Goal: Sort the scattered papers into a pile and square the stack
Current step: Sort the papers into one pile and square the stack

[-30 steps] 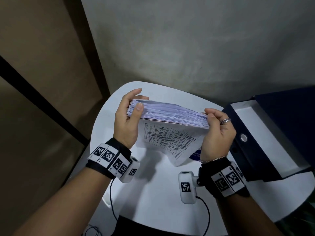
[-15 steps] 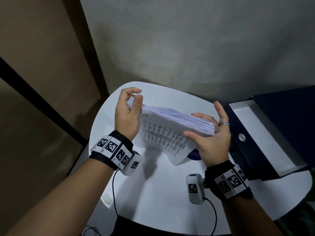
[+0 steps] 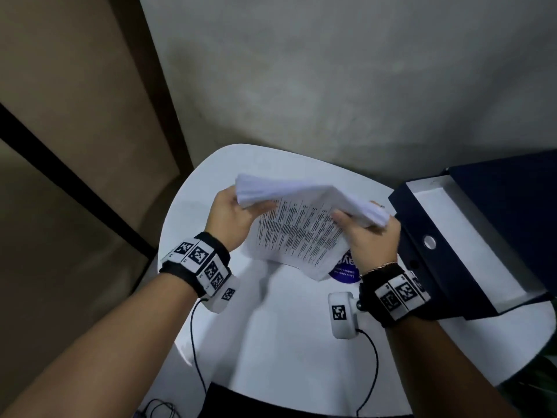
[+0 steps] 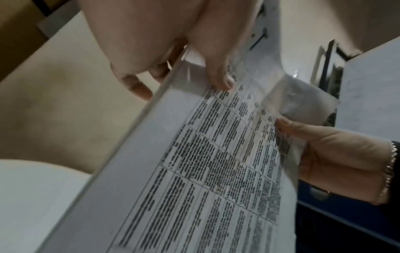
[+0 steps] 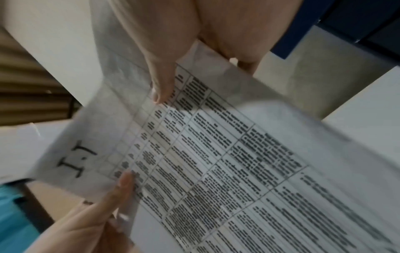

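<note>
A thick stack of white printed papers (image 3: 301, 227) is held up above the white round table (image 3: 286, 342), its printed table of text facing me and its top edge bent over away from me. My left hand (image 3: 232, 218) grips the stack's left edge, thumb on the front face (image 4: 218, 75). My right hand (image 3: 367, 233) grips the right edge, thumb across the printed side (image 5: 162, 89). The stack (image 4: 216, 171) is blurred in both wrist views, and its lower corner hangs just above the table.
An open dark blue box file (image 3: 470, 236) with a white inside lies on the table at the right, close to my right hand. A round blue sticker (image 3: 345, 270) shows under the stack's lower corner. Grey wall behind, brown panels to the left.
The stack has tipped from nearly flat to upright, printed side toward me, with its top flopping over. My right hand has closed again on the right edge after loosening.
</note>
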